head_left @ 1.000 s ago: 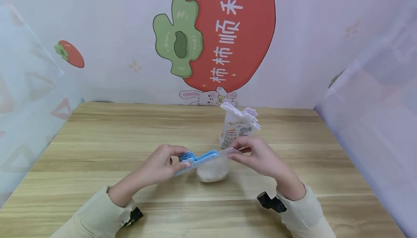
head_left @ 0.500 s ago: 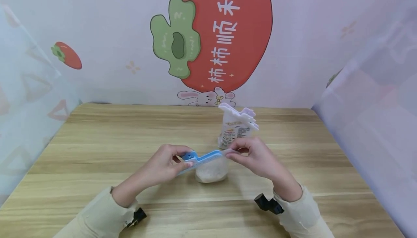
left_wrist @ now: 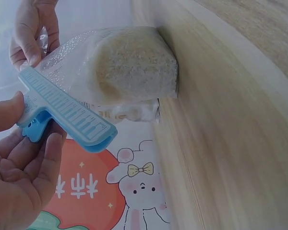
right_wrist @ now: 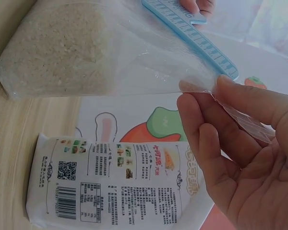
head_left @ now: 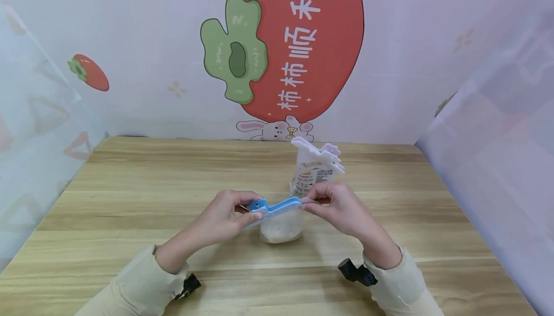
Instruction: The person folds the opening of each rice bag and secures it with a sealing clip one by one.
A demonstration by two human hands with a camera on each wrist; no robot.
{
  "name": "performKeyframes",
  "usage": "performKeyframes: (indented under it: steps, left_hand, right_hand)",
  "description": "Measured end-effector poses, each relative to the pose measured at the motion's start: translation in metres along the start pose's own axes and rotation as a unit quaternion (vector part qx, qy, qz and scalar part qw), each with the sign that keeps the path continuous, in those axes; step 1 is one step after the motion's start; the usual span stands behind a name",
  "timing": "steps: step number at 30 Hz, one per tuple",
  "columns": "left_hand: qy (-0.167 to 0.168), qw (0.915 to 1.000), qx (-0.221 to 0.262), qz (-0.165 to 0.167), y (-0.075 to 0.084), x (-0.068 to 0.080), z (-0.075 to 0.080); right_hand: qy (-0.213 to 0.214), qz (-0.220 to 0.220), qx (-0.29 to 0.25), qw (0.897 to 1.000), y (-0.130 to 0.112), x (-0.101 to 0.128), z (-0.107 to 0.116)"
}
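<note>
A clear plastic bag of rice stands on the wooden table, its top drawn up between the hands. My left hand pinches a blue bag clip by its handles, thumb on one side and fingers on the other. The clip lies across the upper part of the bag; in the head view its far end reaches almost to my right fingertips. With thumb and fingers my right hand pinches the corner of the bag's top. Whether the clip's jaws are pressed fully together on the plastic is hard to tell.
Behind the rice bag stands a white printed rice package, with pale purple clips across its top. A printed backdrop rises at the table's back edge, and pale sheets hang on both sides.
My left hand has moved right with the blue clip, sliding it along the bag's top toward my right hand. The right hand stays nearly in place, still pinching the bag's corner.
</note>
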State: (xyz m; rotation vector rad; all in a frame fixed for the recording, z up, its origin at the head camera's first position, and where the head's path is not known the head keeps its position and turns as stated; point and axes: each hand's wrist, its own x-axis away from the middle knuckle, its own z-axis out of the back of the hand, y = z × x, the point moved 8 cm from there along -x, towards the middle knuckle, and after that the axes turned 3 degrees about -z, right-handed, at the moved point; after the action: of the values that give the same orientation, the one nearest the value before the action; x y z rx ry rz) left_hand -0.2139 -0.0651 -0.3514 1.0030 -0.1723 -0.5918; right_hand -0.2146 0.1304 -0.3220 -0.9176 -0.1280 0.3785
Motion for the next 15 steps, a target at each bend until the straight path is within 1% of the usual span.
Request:
performKeyframes:
  steps: [7,15]
  left_hand:
    - [0.009,0.9994,0.032,0.003,0.0012,-0.0007,-0.0003]
    - [0.013,0.9994,0.033,-0.005,0.0020,-0.0010,-0.0003]
  right_hand:
    - [0.004,-0.010,-0.006,1.000,0.0009,-0.0001,0.0007]
    - [-0.001,-0.011,-0.006,1.000,0.0018,-0.0004,-0.0002]
